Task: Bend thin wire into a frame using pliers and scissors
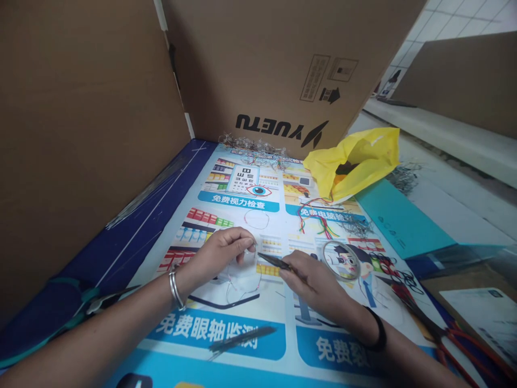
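My left hand (224,249) is closed in a pinch on a thin wire eyeglass frame (242,277) that hangs down over the printed poster (242,205). A silver bangle sits on that wrist. My right hand (313,280) grips dark tweezers (274,262), whose tip points left at the pinched spot by my left fingertips. A black band circles the right wrist. Both hands hover just above the poster, close together.
A round clear lens (341,260) lies right of my right hand. Coloured wires (319,218), a yellow plastic bag (355,159), a teal box (399,218), red-handled scissors (444,334), green-handled pliers (86,304) and a second pair of tweezers (240,339) lie around. Cardboard walls (262,64) stand behind and left.
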The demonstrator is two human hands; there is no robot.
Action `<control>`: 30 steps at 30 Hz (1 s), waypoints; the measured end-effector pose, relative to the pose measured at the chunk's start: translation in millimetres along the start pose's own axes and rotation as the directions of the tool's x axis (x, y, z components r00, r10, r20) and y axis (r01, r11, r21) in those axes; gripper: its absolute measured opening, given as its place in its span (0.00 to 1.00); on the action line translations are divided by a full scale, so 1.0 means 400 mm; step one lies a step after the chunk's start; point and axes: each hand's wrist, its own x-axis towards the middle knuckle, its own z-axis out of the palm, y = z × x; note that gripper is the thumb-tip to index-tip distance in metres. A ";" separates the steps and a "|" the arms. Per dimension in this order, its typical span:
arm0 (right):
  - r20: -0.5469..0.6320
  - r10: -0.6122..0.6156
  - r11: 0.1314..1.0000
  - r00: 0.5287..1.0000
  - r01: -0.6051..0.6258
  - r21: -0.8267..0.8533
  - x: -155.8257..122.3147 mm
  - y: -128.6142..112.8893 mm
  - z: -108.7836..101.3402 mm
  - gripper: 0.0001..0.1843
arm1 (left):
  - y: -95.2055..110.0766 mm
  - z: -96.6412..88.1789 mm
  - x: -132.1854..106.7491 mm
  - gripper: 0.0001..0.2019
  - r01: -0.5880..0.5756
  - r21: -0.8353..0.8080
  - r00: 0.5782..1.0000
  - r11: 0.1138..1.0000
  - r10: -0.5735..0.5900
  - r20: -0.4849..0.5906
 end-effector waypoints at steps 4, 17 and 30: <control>-0.004 -0.022 0.999 1.000 0.022 -0.027 0.002 0.000 -0.002 0.11 | 0.001 0.003 -0.002 0.10 -0.010 0.073 0.999 0.997 0.013 -0.046; -0.007 -0.011 0.991 1.000 0.010 -0.136 -0.006 -0.012 0.007 0.11 | -0.005 0.022 -0.009 0.08 -0.109 0.268 0.986 0.957 0.138 -0.092; -0.030 -0.029 0.983 0.999 0.023 -0.181 -0.002 -0.012 0.013 0.12 | -0.004 0.029 -0.018 0.09 -0.124 0.269 0.983 0.955 0.154 -0.096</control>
